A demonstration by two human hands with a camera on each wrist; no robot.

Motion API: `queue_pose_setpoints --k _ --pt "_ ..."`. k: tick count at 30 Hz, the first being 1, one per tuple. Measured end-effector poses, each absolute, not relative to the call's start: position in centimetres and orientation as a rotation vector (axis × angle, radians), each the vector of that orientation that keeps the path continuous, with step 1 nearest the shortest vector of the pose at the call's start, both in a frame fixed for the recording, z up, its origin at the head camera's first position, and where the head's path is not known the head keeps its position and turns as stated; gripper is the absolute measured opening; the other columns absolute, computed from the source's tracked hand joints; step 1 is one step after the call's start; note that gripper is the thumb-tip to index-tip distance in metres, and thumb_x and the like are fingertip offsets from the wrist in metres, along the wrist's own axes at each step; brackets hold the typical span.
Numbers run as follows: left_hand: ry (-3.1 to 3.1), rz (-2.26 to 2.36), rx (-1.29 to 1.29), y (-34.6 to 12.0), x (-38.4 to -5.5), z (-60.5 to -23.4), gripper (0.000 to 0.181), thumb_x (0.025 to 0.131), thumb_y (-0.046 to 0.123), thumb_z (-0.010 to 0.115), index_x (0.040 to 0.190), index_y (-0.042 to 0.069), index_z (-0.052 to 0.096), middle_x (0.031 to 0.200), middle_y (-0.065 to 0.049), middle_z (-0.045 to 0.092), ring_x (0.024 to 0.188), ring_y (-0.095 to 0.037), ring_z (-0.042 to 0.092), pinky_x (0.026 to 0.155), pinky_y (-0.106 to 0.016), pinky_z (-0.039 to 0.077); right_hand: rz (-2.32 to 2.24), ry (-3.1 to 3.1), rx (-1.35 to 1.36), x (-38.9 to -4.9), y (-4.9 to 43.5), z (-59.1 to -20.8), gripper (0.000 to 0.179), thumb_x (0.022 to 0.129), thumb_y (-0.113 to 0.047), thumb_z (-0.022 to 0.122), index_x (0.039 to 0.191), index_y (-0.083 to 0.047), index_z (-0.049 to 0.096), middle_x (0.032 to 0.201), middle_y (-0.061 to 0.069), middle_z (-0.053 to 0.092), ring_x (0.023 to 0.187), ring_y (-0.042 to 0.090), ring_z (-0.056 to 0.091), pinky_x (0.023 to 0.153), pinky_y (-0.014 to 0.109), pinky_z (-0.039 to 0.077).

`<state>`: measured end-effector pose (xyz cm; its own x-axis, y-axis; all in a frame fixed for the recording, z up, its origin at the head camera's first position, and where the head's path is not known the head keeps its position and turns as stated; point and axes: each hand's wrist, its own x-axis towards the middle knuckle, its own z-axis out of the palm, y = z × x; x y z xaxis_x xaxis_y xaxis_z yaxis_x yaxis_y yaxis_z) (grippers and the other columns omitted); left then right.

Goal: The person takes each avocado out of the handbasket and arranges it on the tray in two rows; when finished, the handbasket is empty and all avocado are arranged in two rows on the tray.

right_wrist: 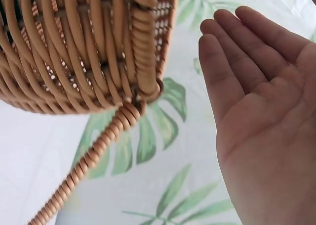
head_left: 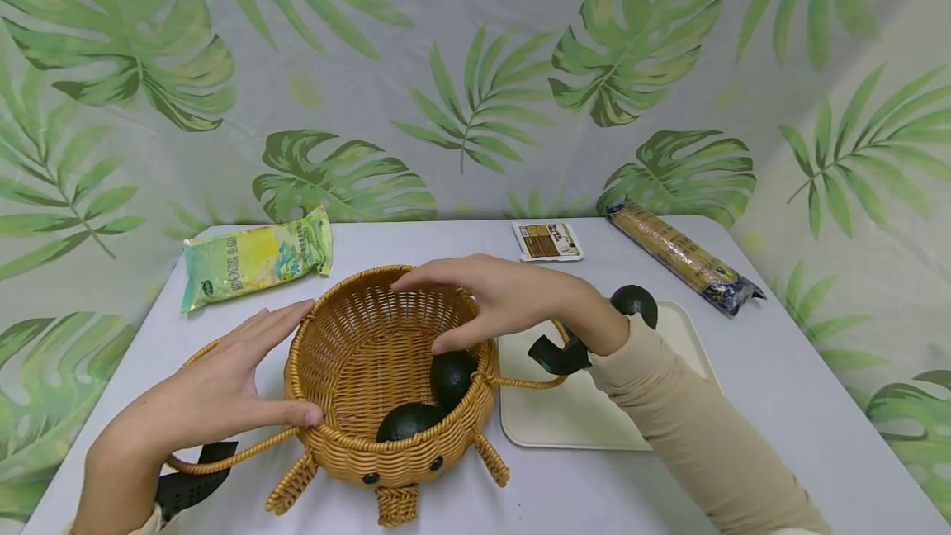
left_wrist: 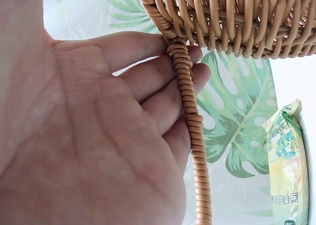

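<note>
A round brown wicker basket (head_left: pixel 349 456) with an animal face and stubby feet stands on the table in the head view. Inside, at its near right side, lie two dark avocados (head_left: pixel 451 380). My left hand (head_left: pixel 215 386) is at the basket's left rim, its fingers extended along the outside and its thumb at the near rim. In the left wrist view, the wrapped handle (left_wrist: pixel 197 156) crosses in front of those fingers. Over the basket's right side hovers my right hand (head_left: pixel 505 295), thumb and fingers spread with nothing between them. The right wrist view shows its palm (right_wrist: pixel 271 126) beside the basket wall.
To the right of the basket is a cream tray (head_left: pixel 572 419), partly behind the right forearm, with another avocado (head_left: pixel 635 304) at its far side. Farther back lie a green-yellow packet (head_left: pixel 256 258), a small white packet (head_left: pixel 548 241) and a long noodle-like package (head_left: pixel 679 254).
</note>
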<state>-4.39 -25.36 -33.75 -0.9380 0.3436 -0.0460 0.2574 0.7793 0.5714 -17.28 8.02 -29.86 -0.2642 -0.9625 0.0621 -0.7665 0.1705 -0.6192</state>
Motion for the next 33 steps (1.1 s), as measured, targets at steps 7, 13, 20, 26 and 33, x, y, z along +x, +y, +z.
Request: queue_pose_setpoints --k 7,13,20,26,33 --pt "2.825 0.869 0.478 -25.4 -4.4 -33.8 0.114 0.076 0.056 0.087 0.166 0.027 0.022 0.167 -0.018 0.029 0.151 -0.055 0.02 0.105 -0.082 0.025 -0.709 2.025 -1.631 -16.9 6.4 -29.8 0.069 0.097 -0.034 0.074 0.155 -0.011 0.045 0.155 0.002 0.05 0.144 0.009 0.045 0.117 0.028 0.038" --pt "2.833 0.859 0.486 -25.4 -4.4 -33.8 0.115 0.076 0.056 0.087 0.166 0.028 0.022 0.167 -0.018 0.03 0.151 -0.055 0.019 0.105 -0.082 0.025 -0.65 1.945 -1.618 -16.5 5.0 -30.4 0.07 0.096 -0.034 0.074 0.155 -0.011 0.045 0.156 0.002 0.05 0.144 0.007 0.043 0.119 0.025 0.035" --pt "2.835 0.853 0.487 -25.3 -4.3 -33.6 0.115 0.076 0.056 0.087 0.166 0.028 0.022 0.167 -0.018 0.03 0.152 -0.055 0.019 0.105 -0.082 0.026 -0.567 1.906 -1.611 -16.3 3.8 -30.9 0.067 0.097 -0.03 0.074 0.154 -0.01 0.046 0.155 0.001 0.051 0.141 0.008 0.047 0.117 0.027 0.039" --pt "2.835 0.835 0.48 -25.3 -4.5 -33.7 0.116 0.075 0.056 0.088 0.166 0.026 0.022 0.167 -0.02 0.03 0.151 -0.055 0.02 0.104 -0.082 0.026 -0.485 1.908 -1.603 -16.2 3.1 -31.4 0.065 0.096 -0.031 0.074 0.153 -0.011 0.049 0.154 0.001 0.052 0.139 0.009 0.049 0.115 0.027 0.041" --pt "2.832 0.861 0.484 -25.3 -4.4 -33.6 0.116 0.075 0.056 0.088 0.166 0.027 0.023 0.167 -0.018 0.03 0.152 -0.054 0.019 0.105 -0.082 0.025 -0.423 1.869 -1.596 -16.5 2.2 -32.3 0.064 0.095 -0.032 0.075 0.151 -0.011 0.051 0.151 0.002 0.055 0.139 0.01 0.05 0.116 0.026 0.04"
